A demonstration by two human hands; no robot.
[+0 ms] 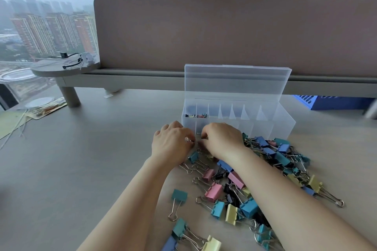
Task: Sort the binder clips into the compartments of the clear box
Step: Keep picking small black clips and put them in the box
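Both hands meet just in front of the clear box (283, 124) — left hand (172, 141) pinching a small metal piece, right hand (221, 138) curled, grip hidden. Binder clips (234, 187) lie heaped before the box — a few tiny ones in its far-left compartments.

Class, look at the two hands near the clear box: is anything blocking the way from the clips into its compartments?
Nothing visible does. The clear box has its lid standing open behind. Both the left hand and right hand sit just before its front wall, amid the binder clips.
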